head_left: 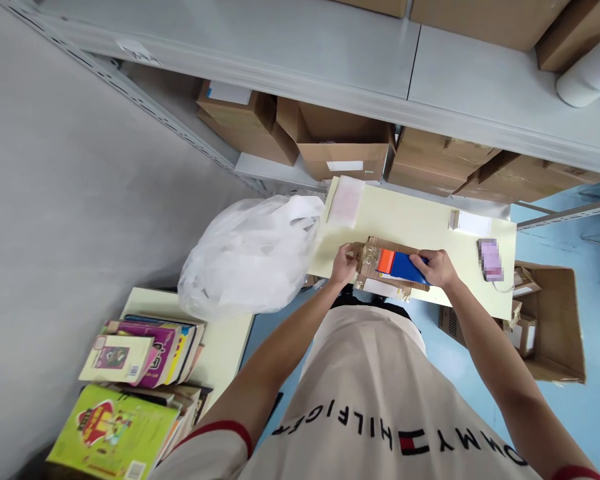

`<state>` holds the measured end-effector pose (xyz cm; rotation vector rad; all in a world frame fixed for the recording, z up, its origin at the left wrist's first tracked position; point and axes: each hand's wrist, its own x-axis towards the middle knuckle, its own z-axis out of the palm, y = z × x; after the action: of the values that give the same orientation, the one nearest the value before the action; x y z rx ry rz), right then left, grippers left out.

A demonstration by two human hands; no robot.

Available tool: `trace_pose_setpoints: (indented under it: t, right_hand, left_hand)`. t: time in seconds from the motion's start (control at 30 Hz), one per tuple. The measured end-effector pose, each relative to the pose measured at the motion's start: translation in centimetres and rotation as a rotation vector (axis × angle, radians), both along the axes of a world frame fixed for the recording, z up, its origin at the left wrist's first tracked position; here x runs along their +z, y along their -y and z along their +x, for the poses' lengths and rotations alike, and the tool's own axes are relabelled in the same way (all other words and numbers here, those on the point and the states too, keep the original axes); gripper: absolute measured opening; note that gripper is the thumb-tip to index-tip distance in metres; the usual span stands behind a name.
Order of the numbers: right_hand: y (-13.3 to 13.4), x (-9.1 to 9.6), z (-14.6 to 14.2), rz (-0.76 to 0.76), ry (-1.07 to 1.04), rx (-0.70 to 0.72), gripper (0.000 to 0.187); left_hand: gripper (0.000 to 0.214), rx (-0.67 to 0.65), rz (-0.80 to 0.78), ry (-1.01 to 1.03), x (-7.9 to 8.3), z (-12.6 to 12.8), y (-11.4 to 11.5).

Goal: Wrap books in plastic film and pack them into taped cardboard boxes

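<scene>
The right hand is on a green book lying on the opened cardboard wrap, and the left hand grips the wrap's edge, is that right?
No: the book under the right hand is blue with an orange part, not green, as the head view shows. It lies on the opened cardboard wrap, whose edge the left hand grips.

Pale yellow tabletop (pixel 410 220) lies open behind the taped brown cardboard piece (pixel 375 257). Bulky white plastic bag (pixel 250 257) blocks the left edge. Brown cardboard boxes (pixel 340 143) close off the rear.

Pale yellow table (pixel 410 217) with flattened cardboard wrap (pixel 373 248), white pouch (pixel 346 200), small white box (pixel 473 223), pinkish blurred item (pixel 491 260) on top.
</scene>
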<state>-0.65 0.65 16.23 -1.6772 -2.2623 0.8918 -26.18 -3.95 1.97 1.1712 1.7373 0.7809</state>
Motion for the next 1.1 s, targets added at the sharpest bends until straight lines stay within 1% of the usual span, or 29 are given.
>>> trace_pose_setpoints:
  t: [0.03, 0.07, 0.1, 0.17, 0.2, 0.23, 0.27, 0.33, 0.47, 0.53, 0.63, 0.73, 0.8, 0.87, 0.97, 1.03, 1.1]
  right_hand:
    - [0.0, 0.0, 0.0, -0.004, -0.003, -0.003, 0.06]
    - [0.0, 0.1, 0.0, -0.008, -0.005, -0.004, 0.061]
    - [0.0, 0.1, -0.1, -0.012, -0.005, -0.002, 0.061]
    - [-0.2, 0.2, -0.1, -0.021, -0.002, 0.004, 0.063]
    - [-0.3, 0.3, -0.1, -0.025, -0.001, 0.008, 0.063]
    - [-0.4, 0.3, -0.1, -0.03, 0.0, 0.012, 0.063]
    - [-0.5, 0.3, -0.1, -0.037, -0.001, 0.016, 0.064]
    - [-0.6, 0.2, 0.1, -0.05, -0.001, 0.018, 0.063]
    - [-0.9, -0.1, 0.6, -0.079, 0.003, 0.001, 0.063]
    - [-1.1, -0.2, 0.8, -0.099, -0.005, 0.008, 0.064]
    - [-1.5, -0.1, 0.8, -0.111, 0.01, 0.035, 0.061]
    - [-1.8, 0.7, 1.0, -0.104, 0.128, 0.041, 0.057]
    - [-1.8, 1.3, 1.9, -0.111, 0.184, 0.048, 0.057]
    - [-1.6, 2.0, 3.8, -0.124, 0.192, 0.048, 0.058]
    - [-1.1, 2.3, 8.5, -0.119, 0.183, 0.01, 0.062]
    - [-0.9, 1.7, 11.8, -0.1, 0.164, -0.026, 0.064]
    - [-0.7, 0.4, 14.3, -0.096, 0.152, -0.068, 0.064]
  left_hand:
    - [0.062, -0.055, 0.054, -0.003, 0.3, -0.2, 0.0]
    - [0.071, -0.15, 0.121, -0.028, 0.8, -0.4, -0.1]
    - [0.083, -0.28, 0.198, -0.072, 1.3, -0.6, -0.3]
    - [0.116, -0.575, 0.327, -0.199, 2.4, -0.4, -1.2]
    - [0.13, -0.691, 0.354, -0.26, 2.8, -0.2, -1.7]
    - [0.139, -0.764, 0.354, -0.3, 2.9, 0.1, -2.2]
    - [0.144, -0.805, 0.343, -0.316, 2.8, 0.5, -2.6]
    - [0.147, -0.826, 0.324, -0.29, 2.1, 1.1, -3.1]
    - [0.152, -0.749, 0.316, -0.156, 0.0, 1.3, -2.8]
    - [0.153, -0.725, 0.306, -0.119, -0.5, 1.0, -2.6]
    - [0.149, -0.746, 0.291, -0.121, -0.2, 0.8, -2.9]
    - [0.143, -0.779, 0.284, -0.155, 0.5, 0.8, -3.3]
    - [0.14, -0.794, 0.28, -0.185, 0.8, 0.9, -3.5]
    - [0.139, -0.799, 0.276, -0.216, 1.0, 0.9, -3.6]
    - [0.139, -0.801, 0.265, -0.256, 1.1, 1.1, -3.6]
    - [0.138, -0.808, 0.239, -0.284, 1.4, 1.2, -3.7]
    - [0.139, -0.82, 0.199, -0.344, 2.1, 1.2, -3.6]
